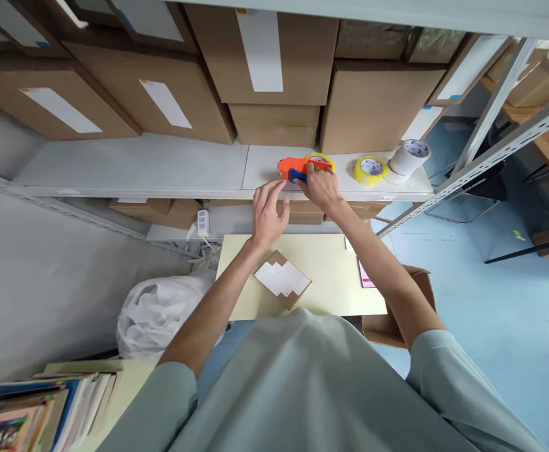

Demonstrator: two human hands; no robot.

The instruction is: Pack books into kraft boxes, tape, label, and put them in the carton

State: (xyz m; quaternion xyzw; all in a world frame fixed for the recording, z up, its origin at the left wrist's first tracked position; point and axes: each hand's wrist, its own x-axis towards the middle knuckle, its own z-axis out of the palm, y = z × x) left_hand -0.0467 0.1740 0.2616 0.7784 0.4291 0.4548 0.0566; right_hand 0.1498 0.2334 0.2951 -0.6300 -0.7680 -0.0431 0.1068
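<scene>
the right hand is closed round the right part of an orange-and-blue tape dispenser, its thumb by the blue part; from this grip the dispenser juts out to the left, its long axis running roughly crosswise, along the front edge of the shelf; the left hand holds nothing, its fingers loosely spread, just beside the dispenser's left end and a little nearer the body; i cannot tell whether a fingertip touches it; so the right hand has the closer hold.

just behind the grip shows part of a yellow tape roll, whether mounted or loose i cannot tell; to the grip's right lie another yellow roll and, past it, white rolls.

beyond the grip stand cardboard boxes, shut, contents hidden; below it, toward the body, a small brown package with white labels rests on the pale table; below and to its right is an open carton, its inside mostly hidden by the arm; below and far left, a plastic bag bulges with white, crumpled stuff.
</scene>
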